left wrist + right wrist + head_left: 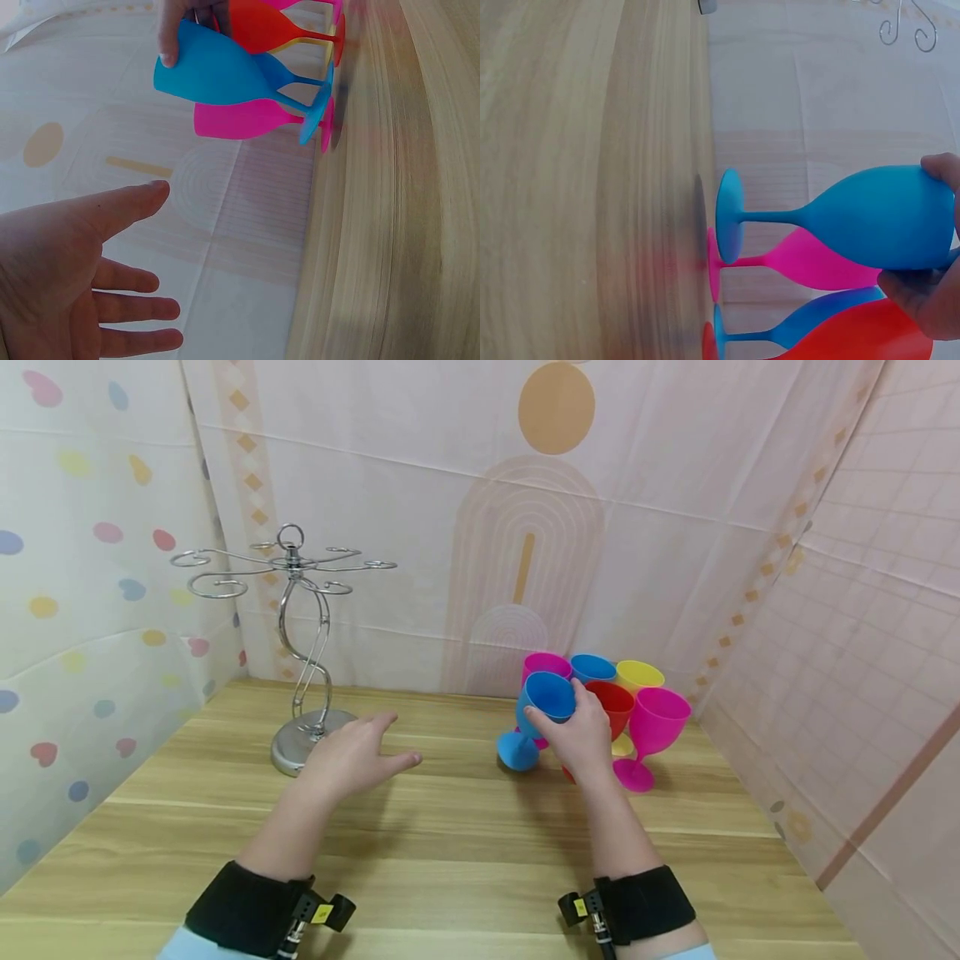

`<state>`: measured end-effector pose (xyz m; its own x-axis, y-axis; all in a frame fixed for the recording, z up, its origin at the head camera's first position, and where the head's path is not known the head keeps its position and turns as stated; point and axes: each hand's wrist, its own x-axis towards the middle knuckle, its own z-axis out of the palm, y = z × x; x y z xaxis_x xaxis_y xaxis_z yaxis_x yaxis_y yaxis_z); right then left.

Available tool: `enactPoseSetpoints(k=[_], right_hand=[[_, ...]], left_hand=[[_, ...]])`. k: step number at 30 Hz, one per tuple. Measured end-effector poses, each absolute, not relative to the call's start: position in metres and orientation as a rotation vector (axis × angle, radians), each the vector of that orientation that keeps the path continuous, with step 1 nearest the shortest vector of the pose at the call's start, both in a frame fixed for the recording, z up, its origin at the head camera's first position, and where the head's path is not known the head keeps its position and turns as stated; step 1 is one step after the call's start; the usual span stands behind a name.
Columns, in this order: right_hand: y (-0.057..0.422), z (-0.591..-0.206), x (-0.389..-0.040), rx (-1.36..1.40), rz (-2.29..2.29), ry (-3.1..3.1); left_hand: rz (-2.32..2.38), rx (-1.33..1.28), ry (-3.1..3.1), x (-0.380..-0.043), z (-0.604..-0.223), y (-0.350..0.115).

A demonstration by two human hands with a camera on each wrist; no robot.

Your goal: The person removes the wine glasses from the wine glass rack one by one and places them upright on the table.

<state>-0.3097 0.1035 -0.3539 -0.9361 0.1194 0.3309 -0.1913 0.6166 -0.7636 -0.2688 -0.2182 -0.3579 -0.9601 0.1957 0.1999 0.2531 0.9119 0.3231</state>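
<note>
My right hand (583,733) grips a blue plastic goblet (885,217) by its bowl near the rim, thumb on one side and fingers on the other. The goblet leans a little, and its foot appears slightly off the table. Close behind and beside it stand a red goblet (613,706), two pink goblets (657,727), another blue goblet (594,668) and a yellow goblet (640,675), partly hidden by one another. My left hand (352,760) holds nothing; its fingers are extended with the thumb apart, in front of the metal stand's base.
A chrome stand (326,677) with several curled loop arms and a round weighted base (288,747) stands at the left on the wooden table (450,860). Patterned cloth (390,485) hangs behind the table and along both sides.
</note>
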Motion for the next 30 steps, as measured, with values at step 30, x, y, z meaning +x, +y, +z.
enactPoseSetpoints(k=[30], right_hand=[[0.1025,-0.3608,-0.3152,-0.02,1.015,-2.596]], left_hand=[[-0.514,-0.332,-2.95,-0.2673,-0.3576,-0.2157]])
